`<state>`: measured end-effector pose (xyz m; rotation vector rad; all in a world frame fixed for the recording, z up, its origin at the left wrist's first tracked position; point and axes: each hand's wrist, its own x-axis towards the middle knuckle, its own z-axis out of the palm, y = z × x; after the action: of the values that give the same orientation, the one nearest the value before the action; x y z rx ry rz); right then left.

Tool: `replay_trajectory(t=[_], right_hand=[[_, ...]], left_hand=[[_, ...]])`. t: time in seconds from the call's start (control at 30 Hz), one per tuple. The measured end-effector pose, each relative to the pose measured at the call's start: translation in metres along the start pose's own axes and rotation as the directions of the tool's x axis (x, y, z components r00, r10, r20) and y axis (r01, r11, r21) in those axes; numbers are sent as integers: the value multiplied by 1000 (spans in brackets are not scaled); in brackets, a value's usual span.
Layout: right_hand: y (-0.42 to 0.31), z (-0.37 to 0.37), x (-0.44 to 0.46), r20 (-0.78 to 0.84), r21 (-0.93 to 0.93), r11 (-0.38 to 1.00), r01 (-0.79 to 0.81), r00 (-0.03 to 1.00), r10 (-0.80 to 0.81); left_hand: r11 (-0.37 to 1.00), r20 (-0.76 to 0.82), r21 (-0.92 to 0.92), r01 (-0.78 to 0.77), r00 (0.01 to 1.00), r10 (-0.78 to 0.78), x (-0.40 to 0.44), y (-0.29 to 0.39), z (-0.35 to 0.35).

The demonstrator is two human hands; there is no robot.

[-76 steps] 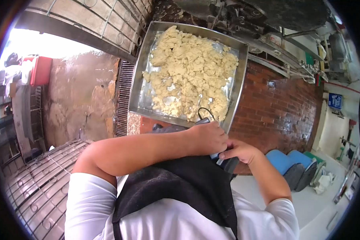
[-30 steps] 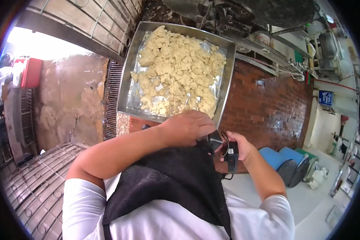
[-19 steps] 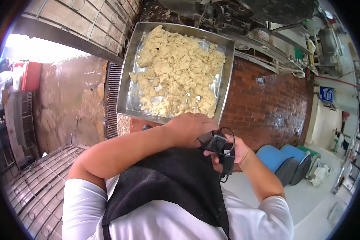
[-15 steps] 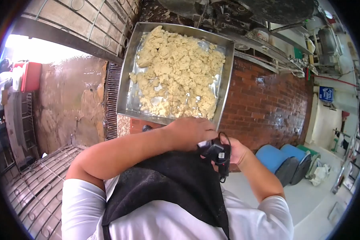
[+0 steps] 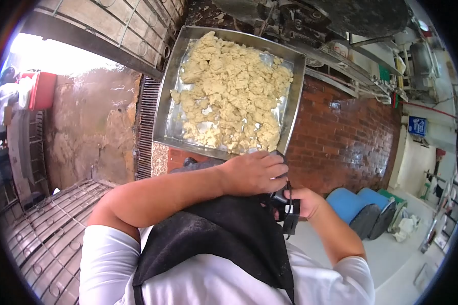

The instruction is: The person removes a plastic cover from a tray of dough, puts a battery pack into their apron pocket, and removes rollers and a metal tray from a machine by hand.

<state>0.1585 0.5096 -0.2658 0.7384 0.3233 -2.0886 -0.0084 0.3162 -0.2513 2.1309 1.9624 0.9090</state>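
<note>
In front of my black apron (image 5: 213, 229), both hands are on a small black device (image 5: 291, 222) with a thin cable; its exact kind cannot be made out. My left hand (image 5: 254, 173) reaches across with fingers curled over the upper part, where a dark piece sticks out past the knuckles. From the other side, my right hand (image 5: 308, 202) grips the device, its fingers partly hidden behind it. Just beyond my left hand stands a large metal tray (image 5: 163, 114) holding crumbly, pale yellow dough-like lumps (image 5: 229, 91).
Dark, grimy machinery (image 5: 320, 25) stands past the tray. Brick-red tiles (image 5: 336, 137) cover the floor to the right, with blue containers (image 5: 346, 203) farther along. On the left are a metal grille (image 5: 46, 239), a floor grate (image 5: 146, 122) and a red box (image 5: 43, 90).
My left hand has shifted slightly right and now covers the device's upper part. The device has turned in my hands, and the cable loop seen above it earlier has dropped.
</note>
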Motion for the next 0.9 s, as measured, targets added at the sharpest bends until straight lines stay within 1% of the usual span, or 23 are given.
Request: replay_trajectory(t=[0.1,0.2,0.23,0.3,0.33,0.37,0.4,0.43,0.47,0.5,0.53,0.6,0.63,0.73,0.83,0.9], right_hand=[[2,5,-5,-96,-14,999,47,994,-48],[0,0,-10,-139,-23,997,79,987,-82],[0,1,-13,-147,-23,996,90,985,-92],[1,2,-17,-154,-28,993,112,981,-115],[1,3,-19,-155,-33,991,127,979,-131],[2,2,-22,-156,-38,989,143,977,-147],[2,-6,-24,-157,-83,985,150,974,-161],[2,-16,-27,-158,-127,979,157,972,-176],[2,-22,-27,-158,-170,971,165,968,-193],[-2,-9,-29,-156,-189,967,170,967,-200],[-3,-10,-30,-175,-220,964,150,966,-190],[-6,-15,-36,-219,-283,954,101,961,-167],[-7,-15,-36,-241,-278,957,79,959,-149],[-10,-18,-31,-221,-313,947,73,964,-147],[-9,-25,-29,-202,-281,958,60,972,-121],[-8,-30,-27,-178,-287,955,71,976,-126]], left_hand=[[999,-24,-12,38,999,-39,-2,2,2],[995,22,-6,101,995,-101,-5,-1,1],[977,86,-69,204,977,-198,-8,-3,-3],[894,234,-168,416,898,-374,-22,-12,-17],[799,351,-180,573,797,-492,-37,-19,-19],[680,464,-169,713,667,-583,-57,-27,-16],[552,550,-77,830,498,-670,-76,-34,-11],[410,614,30,912,307,-727,-94,-39,-5],[347,674,-56,936,292,-679,-110,-43,2],[275,729,-137,952,284,-623,-126,-45,10],[190,779,-212,959,283,-559,-135,-46,18],[266,828,-303,915,391,-401,-141,-48,34],[295,840,-354,888,440,-317,-141,-47,39],[338,819,-354,872,463,-338,-125,-43,39],[246,759,-411,878,478,-441,-110,-34,34],[307,679,-457,835,551,-485,-106,-26,49]])
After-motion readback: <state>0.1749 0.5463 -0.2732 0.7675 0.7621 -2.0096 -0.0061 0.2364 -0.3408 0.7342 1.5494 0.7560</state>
